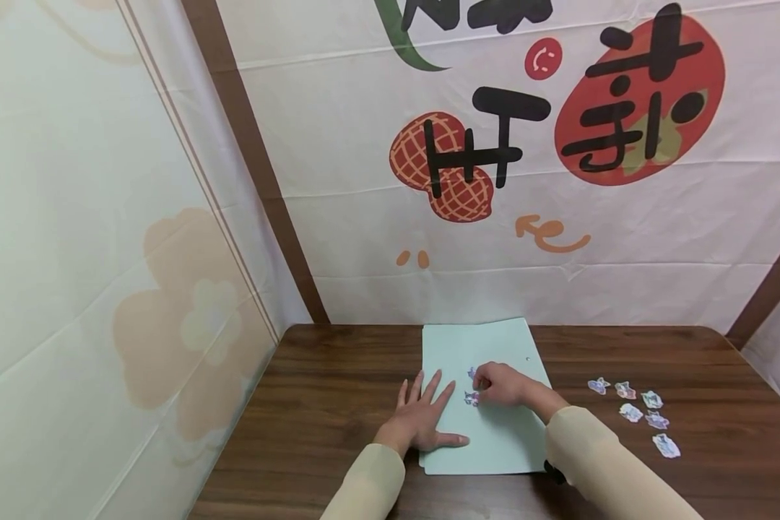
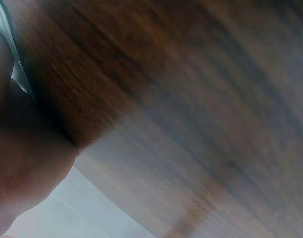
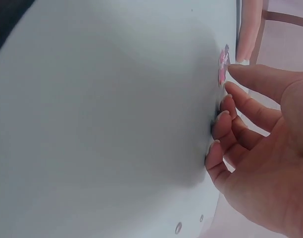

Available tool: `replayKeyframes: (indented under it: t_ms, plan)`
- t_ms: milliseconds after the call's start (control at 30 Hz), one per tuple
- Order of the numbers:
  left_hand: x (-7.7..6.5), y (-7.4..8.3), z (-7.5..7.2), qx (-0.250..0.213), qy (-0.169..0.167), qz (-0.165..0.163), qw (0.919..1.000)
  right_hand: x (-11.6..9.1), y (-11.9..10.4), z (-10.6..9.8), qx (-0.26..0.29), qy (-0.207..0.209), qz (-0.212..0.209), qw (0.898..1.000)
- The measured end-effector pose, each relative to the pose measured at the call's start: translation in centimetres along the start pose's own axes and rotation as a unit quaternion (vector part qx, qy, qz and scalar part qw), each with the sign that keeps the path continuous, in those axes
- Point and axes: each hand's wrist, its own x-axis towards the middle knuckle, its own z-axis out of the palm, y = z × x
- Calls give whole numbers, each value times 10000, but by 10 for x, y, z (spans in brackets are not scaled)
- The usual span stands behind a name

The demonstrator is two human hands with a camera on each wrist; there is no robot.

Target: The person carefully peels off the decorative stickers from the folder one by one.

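Note:
A pale blue sheet or folder (image 1: 494, 451) lies on the table. My left hand (image 1: 422, 422) rests flat on its left side, fingers spread; in the left wrist view only part of that hand (image 2: 27, 168) shows at the edge. My right hand (image 1: 503, 385) is over the middle of the sheet, fingers curled. Its thumb and forefinger meet at the edge of a small pink and purple sticker (image 1: 471, 399). The right wrist view shows this sticker (image 3: 223, 67) at the thumb tip, close against the sheet. Another purple sticker (image 1: 471, 373) is just beyond, partly hidden by the right hand.
Several loose stickers (image 1: 630, 412) lie on the brown wooden table (image 1: 344, 390) to the right of the sheet. A black item (image 1: 555, 473) shows partly under the right sleeve. Printed cloth (image 1: 364, 217) hangs behind the table and along its left side.

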Motion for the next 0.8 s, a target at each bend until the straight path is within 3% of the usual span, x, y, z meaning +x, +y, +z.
replayKeyframes:
  t_ms: [233, 800]
  plan:
    - [5, -3, 4, -36, 42, -36, 10000, -2, -3, 1, 145, 35, 104, 9998]
    - [3, -1, 3, 3, 14, -29, 10000, -4, -6, 3, 418, 73, 421, 9982]
